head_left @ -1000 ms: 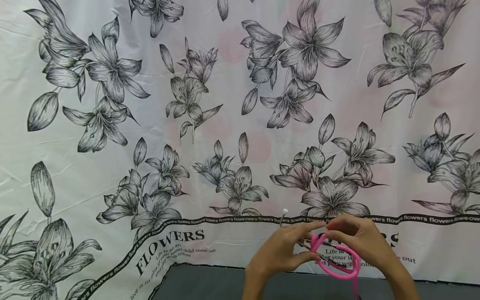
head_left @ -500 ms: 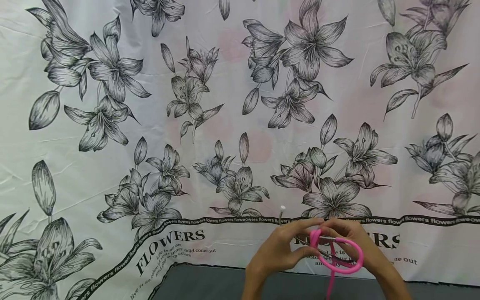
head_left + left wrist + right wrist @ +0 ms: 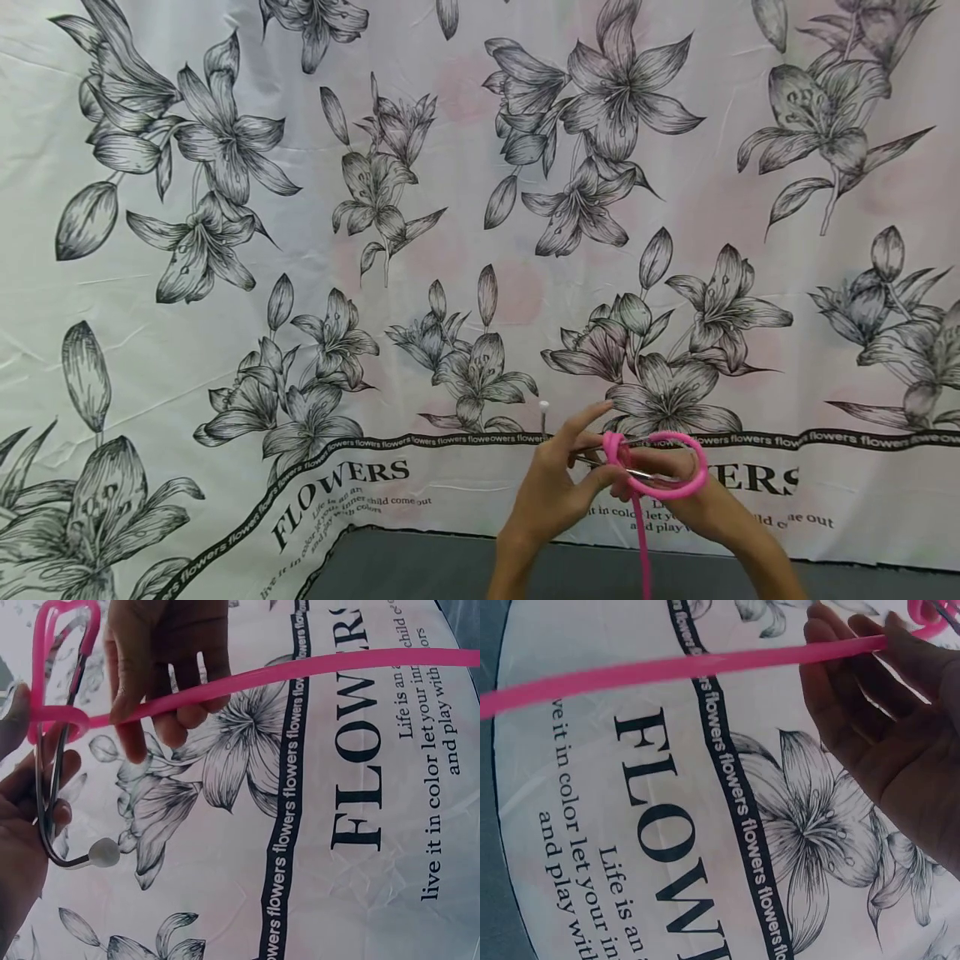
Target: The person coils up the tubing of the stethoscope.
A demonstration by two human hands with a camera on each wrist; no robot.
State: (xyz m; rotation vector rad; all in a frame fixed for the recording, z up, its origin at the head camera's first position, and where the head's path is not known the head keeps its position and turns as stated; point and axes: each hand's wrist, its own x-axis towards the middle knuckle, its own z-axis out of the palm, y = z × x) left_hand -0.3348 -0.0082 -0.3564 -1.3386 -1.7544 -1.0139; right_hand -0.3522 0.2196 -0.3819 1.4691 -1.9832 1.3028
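Observation:
A stethoscope with pink tubing (image 3: 702, 467) hangs between both hands, low right of centre in the head view. Its metal ear tubes (image 3: 45, 825) are folded together, and a white eartip (image 3: 103, 853) sticks out past the left hand. My left hand (image 3: 551, 483) grips the ear tubes where pink tubing wraps round them, its index finger raised. My right hand (image 3: 701, 500), partly behind the pink loop, pinches the tubing between thumb and fingers in the left wrist view. From there a loose length of tubing (image 3: 705, 666) runs off toward the table's front. The chest piece is out of view.
A white cloth (image 3: 465, 350) printed with black lilies and lettering covers the table and runs up to the back. Its dark-edged hem shows in front, with a dark grey surface (image 3: 420, 567) beyond it, nearest the person.
The right hand has moved under and behind the pink loop, drawing the tubing around the ear tubes. The loop has risen and tilted. The left index finger has lifted; the eartip moved slightly left and up.

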